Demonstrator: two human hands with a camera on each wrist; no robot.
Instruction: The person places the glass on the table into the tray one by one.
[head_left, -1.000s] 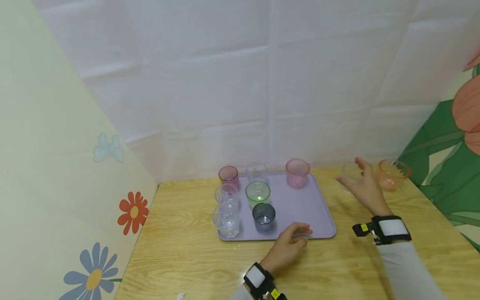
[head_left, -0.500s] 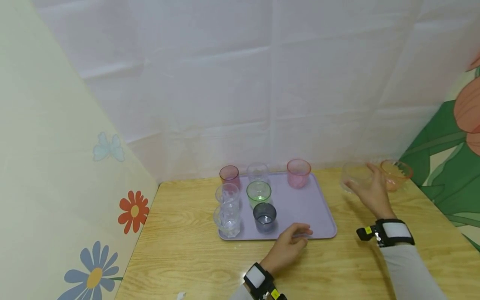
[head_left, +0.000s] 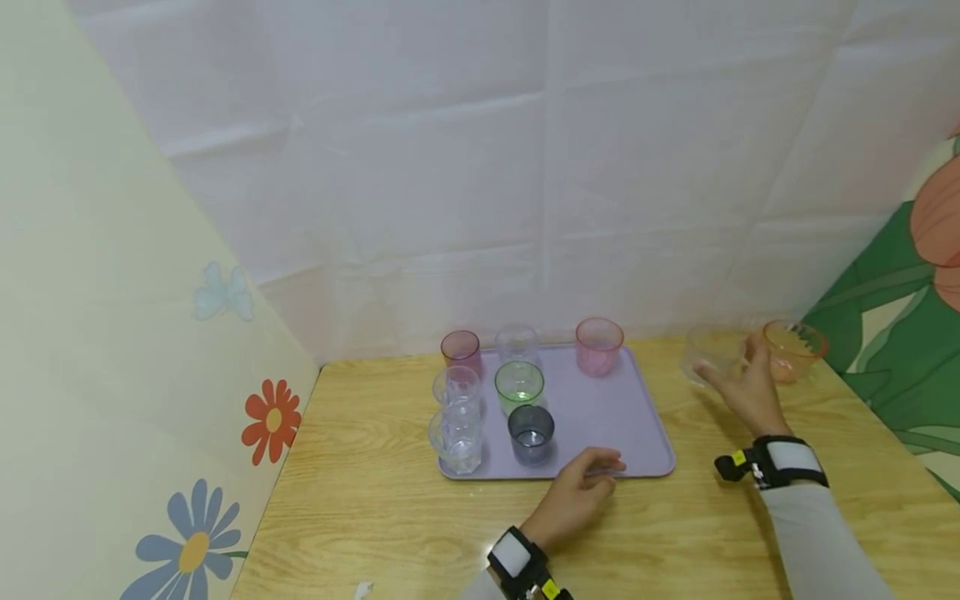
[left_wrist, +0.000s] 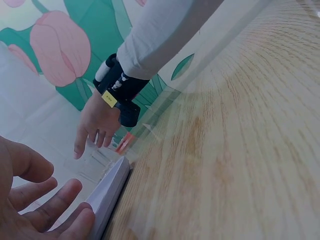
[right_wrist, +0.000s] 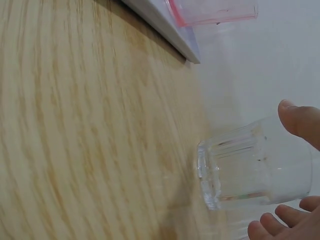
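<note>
In the head view my right hand (head_left: 742,387) grips a clear glass (head_left: 705,354) standing on the table right of the tray. The right wrist view has my thumb on one side of this glass (right_wrist: 250,165) and my fingertips along the other. An orange glass bowl or cup (head_left: 795,350) stands just past that hand. My left hand (head_left: 573,496) lies at the front rim of the lilac tray (head_left: 600,425), loosely bent and holding nothing. Near it on the tray is a dark grey glass (head_left: 531,437), with a green-rimmed glass (head_left: 519,387) behind.
A pink glass (head_left: 598,348) occupies the tray's back right. Along its left side stand a purplish glass (head_left: 461,352) and clear glasses (head_left: 459,442). Another clear glass (head_left: 517,343) is at the back. A white sheet (head_left: 450,167) hangs behind the wooden table (head_left: 360,500).
My right hand has moved slightly right and down onto the clear glass, and its thumb and fingers have closed around it. The left hand has stayed put.
</note>
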